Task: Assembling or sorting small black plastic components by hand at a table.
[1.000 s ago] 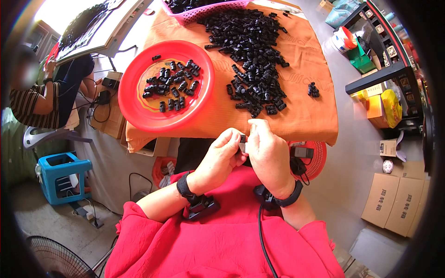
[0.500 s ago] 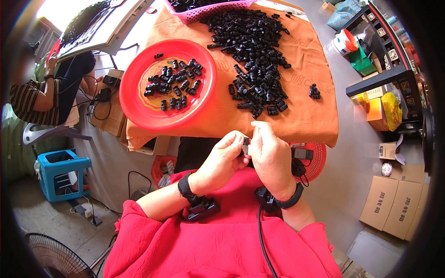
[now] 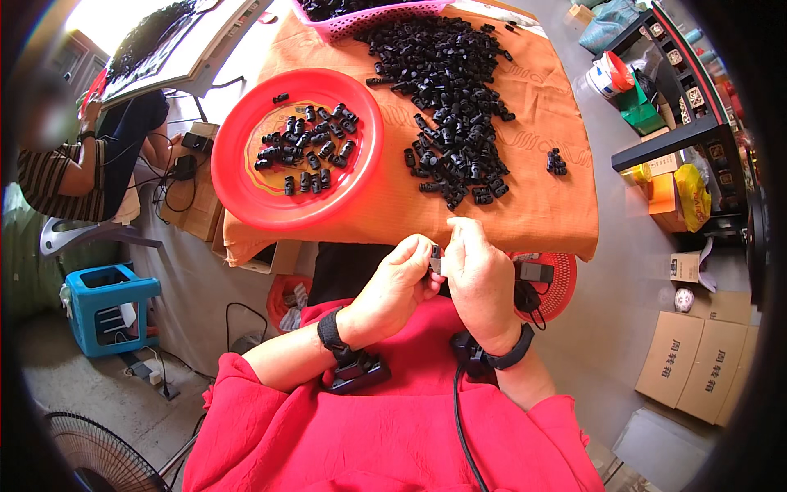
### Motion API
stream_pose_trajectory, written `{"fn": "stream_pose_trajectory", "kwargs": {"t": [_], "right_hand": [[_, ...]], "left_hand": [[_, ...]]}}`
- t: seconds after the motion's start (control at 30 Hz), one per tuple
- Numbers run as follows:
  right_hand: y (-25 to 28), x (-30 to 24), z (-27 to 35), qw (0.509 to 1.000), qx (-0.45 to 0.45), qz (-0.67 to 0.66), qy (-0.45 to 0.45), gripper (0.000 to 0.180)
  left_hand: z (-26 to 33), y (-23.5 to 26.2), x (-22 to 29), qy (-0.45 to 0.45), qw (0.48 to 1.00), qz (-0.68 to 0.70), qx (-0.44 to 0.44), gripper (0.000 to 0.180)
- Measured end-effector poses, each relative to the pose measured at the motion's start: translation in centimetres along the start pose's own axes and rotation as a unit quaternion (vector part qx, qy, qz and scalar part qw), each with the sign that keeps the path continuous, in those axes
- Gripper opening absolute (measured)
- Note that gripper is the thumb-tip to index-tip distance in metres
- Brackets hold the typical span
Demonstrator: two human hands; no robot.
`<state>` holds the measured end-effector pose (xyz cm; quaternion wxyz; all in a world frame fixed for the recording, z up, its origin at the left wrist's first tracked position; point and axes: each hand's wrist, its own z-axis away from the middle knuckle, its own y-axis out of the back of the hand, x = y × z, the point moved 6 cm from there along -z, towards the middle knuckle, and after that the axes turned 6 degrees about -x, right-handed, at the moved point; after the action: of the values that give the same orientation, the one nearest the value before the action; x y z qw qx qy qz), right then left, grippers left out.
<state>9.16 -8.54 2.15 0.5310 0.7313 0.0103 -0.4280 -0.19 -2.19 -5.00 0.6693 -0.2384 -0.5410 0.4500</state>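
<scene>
Both hands (image 3: 436,275) lower now, pinching one small black clip (image 3: 435,261) together.

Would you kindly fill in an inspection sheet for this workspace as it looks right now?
Surface: table under an orange cloth.
Job's things: small black plastic part pinched between both hands; loose pile of black parts on the cloth; more in the red tray.
Clutter: pink basket at the far edge.
Grippers: left hand and right hand, both closed on the part, each with a wrist band.
Cables: black cable running down from the right wrist.
Surroundings: blue stool, cardboard boxes, another person's arm.
</scene>
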Motion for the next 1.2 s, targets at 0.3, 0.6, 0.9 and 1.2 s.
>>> {"fn": "stream_pose_trajectory", "kwargs": {"t": [0.3, 0.6, 0.9, 1.2], "right_hand": [[0.5, 0.4, 0.1, 0.999, 0.039, -0.03, 0.0, 0.02], [3.4, 1.6, 0.0, 0.993, 0.041, -0.097, -0.058, 0.015], [2.3, 1.1, -1.1, 0.997, -0.009, -0.074, -0.036, 0.014], [1.8, 0.9, -2.2, 0.999, -0.01, -0.037, -0.019, 0.015]], "left_hand": [[-0.2, -0.5, 0.2, -0.014, 1.0, -0.021, -0.008, 0.02], [-0.3, -1.9, 0.8, 0.049, 0.997, 0.059, -0.012, 0.019], [-1.4, -1.8, 1.9, 0.034, 0.998, 0.035, -0.031, 0.022], [-1.9, -1.4, 1.9, 0.036, 0.999, -0.005, -0.004, 0.023]]}}
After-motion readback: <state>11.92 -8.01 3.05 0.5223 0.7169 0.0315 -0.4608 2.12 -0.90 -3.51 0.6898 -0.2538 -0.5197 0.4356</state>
